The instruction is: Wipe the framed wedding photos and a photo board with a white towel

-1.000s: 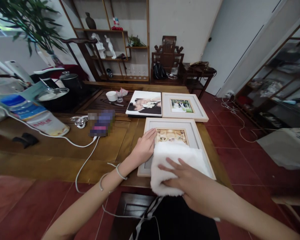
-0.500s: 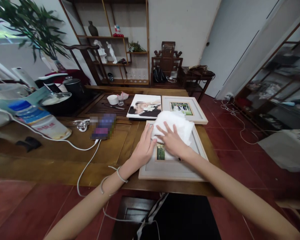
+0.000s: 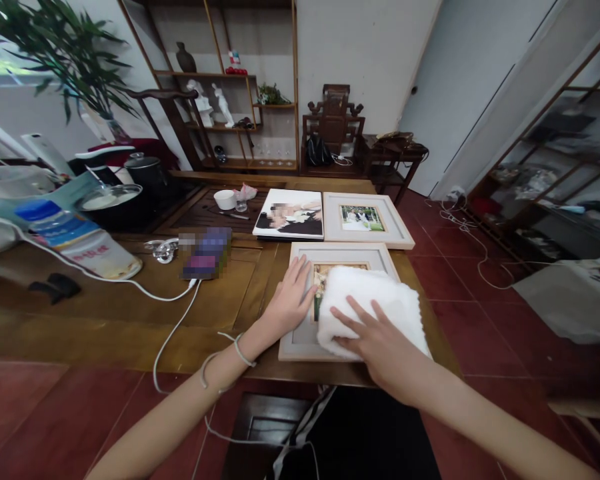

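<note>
A light wooden picture frame [image 3: 300, 350] lies flat at the table's front edge, a photo in its middle. Spread over its left border, my left hand [image 3: 291, 297] rests with fingers apart and holds nothing. On the frame's right half sits a folded white fluffy cloth [image 3: 395, 303], which hides part of the photo and the lower right corner. My right hand [image 3: 375, 340] lies on top of this cloth, fingers spread and pressing it down rather than wrapped round it.
Behind lie a second framed photo [image 3: 405, 237] and a white-edged photo panel [image 3: 297, 230]. Leftward are a phone [image 3: 207, 253] on a white cable [image 3: 177, 333], a blue-capped bottle [image 3: 87, 243] and a small white bowl [image 3: 225, 199]. The wooden table [image 3: 220, 303] ends just right of the frames.
My right hand has slid the cloth toward me and to the right, uncovering the frame's upper edge and part of the photo. My left hand stays about where it was.
</note>
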`<state>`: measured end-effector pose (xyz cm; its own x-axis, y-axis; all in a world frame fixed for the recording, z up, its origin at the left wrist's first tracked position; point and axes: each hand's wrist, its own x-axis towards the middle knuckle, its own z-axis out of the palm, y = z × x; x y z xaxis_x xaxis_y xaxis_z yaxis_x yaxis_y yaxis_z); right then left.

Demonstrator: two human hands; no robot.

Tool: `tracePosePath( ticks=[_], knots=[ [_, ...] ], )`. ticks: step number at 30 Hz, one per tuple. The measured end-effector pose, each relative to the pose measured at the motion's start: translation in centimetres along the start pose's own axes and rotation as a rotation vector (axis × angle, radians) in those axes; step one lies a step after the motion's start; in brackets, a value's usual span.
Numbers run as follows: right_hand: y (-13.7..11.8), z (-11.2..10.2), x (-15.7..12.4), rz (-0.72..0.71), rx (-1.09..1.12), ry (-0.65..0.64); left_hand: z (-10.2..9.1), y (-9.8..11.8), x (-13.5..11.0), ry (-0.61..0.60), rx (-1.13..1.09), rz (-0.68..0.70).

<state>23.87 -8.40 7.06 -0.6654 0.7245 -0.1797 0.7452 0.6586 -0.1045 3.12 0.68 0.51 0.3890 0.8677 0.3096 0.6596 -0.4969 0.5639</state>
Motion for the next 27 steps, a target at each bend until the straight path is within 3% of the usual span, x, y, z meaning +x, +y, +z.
tracePosePath(
  ticks=[6,8,10,12,14,16,18,20,22,24,27],
  knots=[
    [4.1,-2.2,-4.6,0.208,0.073,-0.069,-0.2,0.4,0.1,-0.086,0.103,-0.001],
    [6.3,-3.6,-5.6,0.236,0.133,0.005,-0.3,0.4,0.2,-0.115,0.126,-0.002],
    [8.7,-4.9,-5.7,0.287,0.157,0.175,-0.2,0.4,0.2,-0.126,0.137,-0.003],
    [10.7,-5.9,-4.4,0.403,0.096,0.434,-0.2,0.4,0.3,-0.120,0.133,0.000],
    [11.7,-6.4,-1.9,0.500,-0.013,0.688,-0.2,0.3,0.3,-0.108,0.121,0.003],
    [11.5,-6.3,1.7,0.478,-0.103,0.831,-0.1,0.2,0.4,-0.098,0.109,0.004],
    [10.3,-5.7,5.5,0.301,-0.151,0.802,-0.1,0.1,0.4,-0.085,0.100,0.007],
    [8.6,-4.6,9.0,0.085,-0.192,0.572,-0.1,0.1,0.4,-0.067,0.098,0.016],
    [7.1,-3.5,11.4,-0.030,-0.203,0.435,-0.1,0.1,0.4,-0.052,0.096,0.023],
    [6.2,-2.3,12.6,-0.071,-0.210,0.358,-0.1,0.2,0.5,-0.041,0.087,0.027],
    [6.6,-1.3,12.0,-0.044,-0.226,0.320,0.0,0.1,0.5,-0.028,0.062,0.047]
  ],
)
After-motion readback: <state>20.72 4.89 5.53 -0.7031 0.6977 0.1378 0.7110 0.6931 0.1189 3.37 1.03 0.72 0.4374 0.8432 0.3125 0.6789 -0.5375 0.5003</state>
